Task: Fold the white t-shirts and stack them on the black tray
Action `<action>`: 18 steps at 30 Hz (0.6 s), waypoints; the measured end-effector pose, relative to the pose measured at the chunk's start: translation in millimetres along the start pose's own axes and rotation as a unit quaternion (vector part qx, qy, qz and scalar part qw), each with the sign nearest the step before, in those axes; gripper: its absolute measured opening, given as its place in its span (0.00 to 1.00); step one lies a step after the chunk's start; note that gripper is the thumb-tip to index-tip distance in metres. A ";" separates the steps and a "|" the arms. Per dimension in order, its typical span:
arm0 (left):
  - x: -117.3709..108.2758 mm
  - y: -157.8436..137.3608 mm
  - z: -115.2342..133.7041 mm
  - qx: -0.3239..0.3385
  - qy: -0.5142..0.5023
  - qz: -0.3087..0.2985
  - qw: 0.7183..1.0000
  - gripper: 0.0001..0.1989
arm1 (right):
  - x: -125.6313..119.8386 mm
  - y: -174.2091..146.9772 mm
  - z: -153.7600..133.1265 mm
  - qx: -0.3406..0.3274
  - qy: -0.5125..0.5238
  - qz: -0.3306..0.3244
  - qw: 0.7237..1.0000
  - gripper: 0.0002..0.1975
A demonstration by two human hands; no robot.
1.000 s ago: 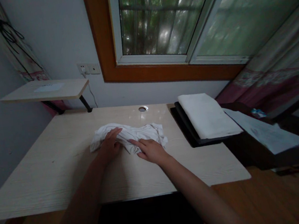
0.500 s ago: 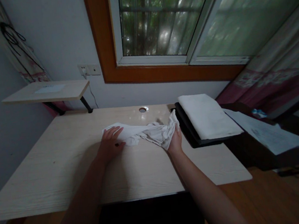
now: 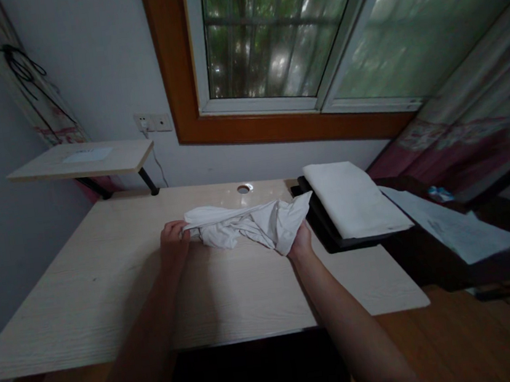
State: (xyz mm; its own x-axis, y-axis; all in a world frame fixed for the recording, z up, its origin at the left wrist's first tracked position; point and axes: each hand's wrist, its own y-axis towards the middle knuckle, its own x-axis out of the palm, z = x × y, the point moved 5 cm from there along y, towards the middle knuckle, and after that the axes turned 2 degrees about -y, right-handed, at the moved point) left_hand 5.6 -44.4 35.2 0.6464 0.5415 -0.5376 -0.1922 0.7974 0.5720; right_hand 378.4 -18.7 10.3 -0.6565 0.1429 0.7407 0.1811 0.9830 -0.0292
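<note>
A crumpled white cloth (image 3: 250, 224), perhaps a garment, stretches between my two hands over the wooden desk (image 3: 249, 297). Its left corner is pinched in the closed fingers of my left hand (image 3: 174, 237). At the other end my right hand (image 3: 302, 239) grips the cloth from beneath, and the fabric covers most of those fingers. One pointed corner of the cloth rises above my right hand, close to the black case. Folds bunch up in the middle, and the lower part seems to rest on the desk.
Right of the cloth, a folded white sheet (image 3: 353, 197) lies on a black case (image 3: 330, 237). A raised shelf (image 3: 125, 160) stands at the back left, with a paper (image 3: 88, 156) on it. A cable hole (image 3: 243, 189) is near the desk's back edge. Papers (image 3: 454, 225) lie farther right.
My left hand has gone from lying flat on the cloth to pinching its left corner, slightly farther left. The cloth is pulled straighter along its top edge; its right corner now points outward.
</note>
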 end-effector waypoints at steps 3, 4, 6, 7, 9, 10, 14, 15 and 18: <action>-11.3 1.9 -11.1 -0.095 -0.048 0.057 0.993 0.09 | 1.5 0.5 3.4 0.038 0.015 -0.001 0.999 0.22; -14.4 1.2 -13.3 -0.125 -0.060 0.070 0.988 0.09 | 1.4 0.4 3.6 0.040 0.015 0.004 0.999 0.22; -19.3 -2.0 -16.7 -0.185 -0.081 0.087 0.975 0.10 | 1.3 -0.1 4.5 0.046 0.010 0.011 0.999 0.21; -21.2 -4.1 -17.9 -0.212 -0.092 0.095 0.968 0.11 | 1.6 -0.5 5.4 0.052 0.007 0.010 0.999 0.21; -24.0 -7.5 -19.2 -0.246 -0.116 0.111 0.956 0.12 | 2.4 -1.2 7.4 0.065 0.003 0.007 0.998 0.21; -24.9 -8.2 -19.8 -0.252 -0.125 0.117 0.953 0.12 | 2.5 -1.4 8.0 0.066 0.002 0.008 0.998 0.21; -24.1 -3.4 -28.3 -0.250 -0.189 0.103 0.944 0.16 | 0.2 -0.6 7.8 0.046 -0.010 0.022 0.999 0.19; -21.4 -0.9 -32.3 -0.254 -0.226 0.077 0.937 0.17 | -0.4 0.0 7.4 0.039 -0.017 0.021 0.999 0.19; -12.1 4.0 -40.6 -0.277 -0.354 -0.044 0.892 0.25 | -2.2 2.3 4.7 0.020 -0.040 0.018 0.999 0.18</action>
State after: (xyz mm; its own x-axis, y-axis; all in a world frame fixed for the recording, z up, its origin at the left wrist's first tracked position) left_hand -33.0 -36.9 18.9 0.9436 0.3229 0.0735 -0.3267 0.9440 0.0467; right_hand 376.8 -16.2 5.5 -0.7066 0.1862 0.6826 0.1783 0.9805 -0.0829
